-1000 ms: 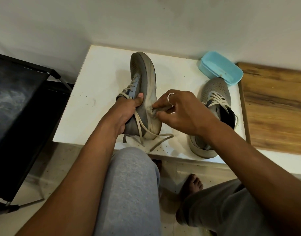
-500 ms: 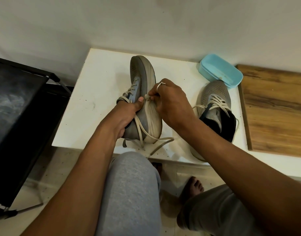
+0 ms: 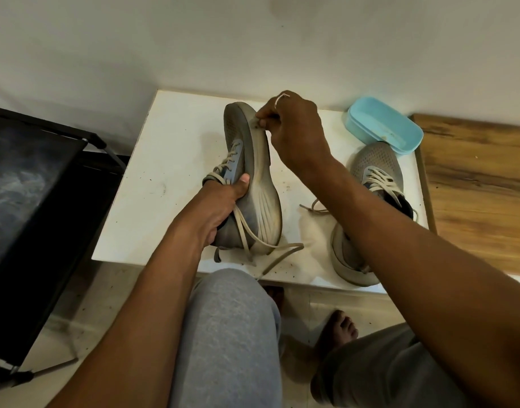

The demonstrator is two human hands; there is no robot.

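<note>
Obs.: the grey shoe (image 3: pixel 261 184) stands on its heel at frame centre on the white table (image 3: pixel 170 160). Its toe points to the top of the frame and its pale midsole is turned to the right. My left hand (image 3: pixel 220 201) grips it round the collar and lace area, thumb across the upper, steadying it. My right hand (image 3: pixel 297 134) pinches a small grey wad (image 3: pixel 255 120), cloth or sponge, cannot tell, pressed against the sole rim near the toe.

Change: a second ago the wad was low on the midsole, level with my left thumb. Half a second ago it was a little higher, and now it sits at the toe end. One rubbing pass has run up this side. The shoe itself has barely shifted.

Judgement: this edge is probably covered once, but the midsole looks dingy, so another pass or a turn of the shoe seems due. The laces (image 3: pixel 282 251) trail toward the table's near edge. The second shoe (image 3: pixel 370 178) lies at right, just below the blue container (image 3: pixel 382 128).
</note>
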